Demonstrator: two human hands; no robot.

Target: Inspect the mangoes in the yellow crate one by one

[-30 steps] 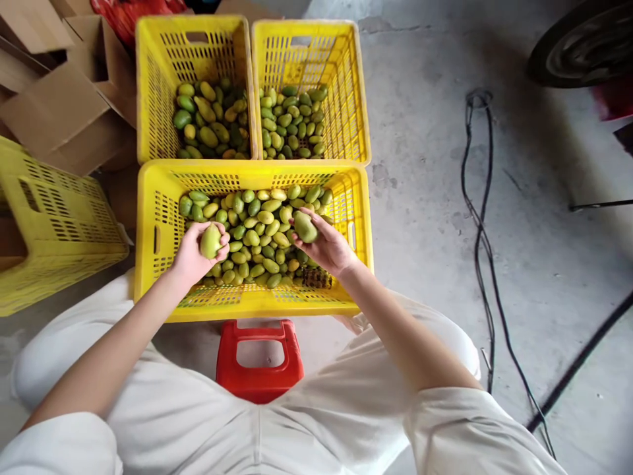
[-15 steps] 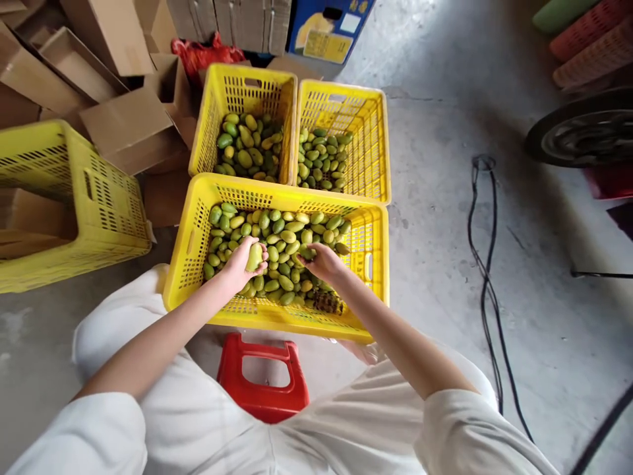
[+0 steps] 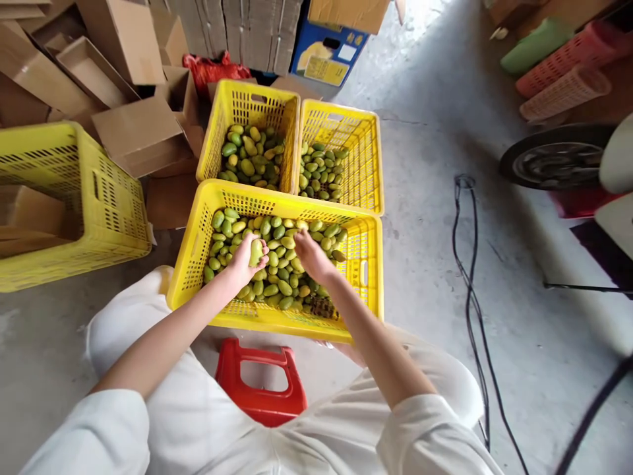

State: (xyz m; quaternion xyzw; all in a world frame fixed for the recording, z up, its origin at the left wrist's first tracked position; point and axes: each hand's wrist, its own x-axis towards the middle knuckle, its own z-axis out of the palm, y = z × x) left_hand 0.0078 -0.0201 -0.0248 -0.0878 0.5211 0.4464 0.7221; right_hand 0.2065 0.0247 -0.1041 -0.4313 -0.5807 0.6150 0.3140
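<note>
My left hand (image 3: 244, 258) is wrapped round a green mango (image 3: 256, 253) above the near yellow crate (image 3: 277, 323). Many small mangoes (image 3: 284, 287), green to yellowish, fill the floor of that crate. My right hand (image 3: 312, 256) reaches over the same pile with its fingers curled down. What those fingers hold, if anything, is hidden behind the hand. Just beyond them lies a yellow mango (image 3: 301, 225). A dark brown patterned lump (image 3: 324, 306) sits at the crate's near side, below my right wrist.
Two more yellow crates with mangoes, a left one (image 3: 210, 142) and a right one (image 3: 368, 158), adjoin the near crate's far side. A red stool (image 3: 264, 409) stands between my knees. Cardboard boxes (image 3: 136, 132) and another crate (image 3: 116, 211) are left; a black cable (image 3: 472, 290) lies right.
My right hand has moved away from me over the pile; the green mango seen at its fingers is out of sight. My left hand keeps its mango. The view has shifted slightly.
</note>
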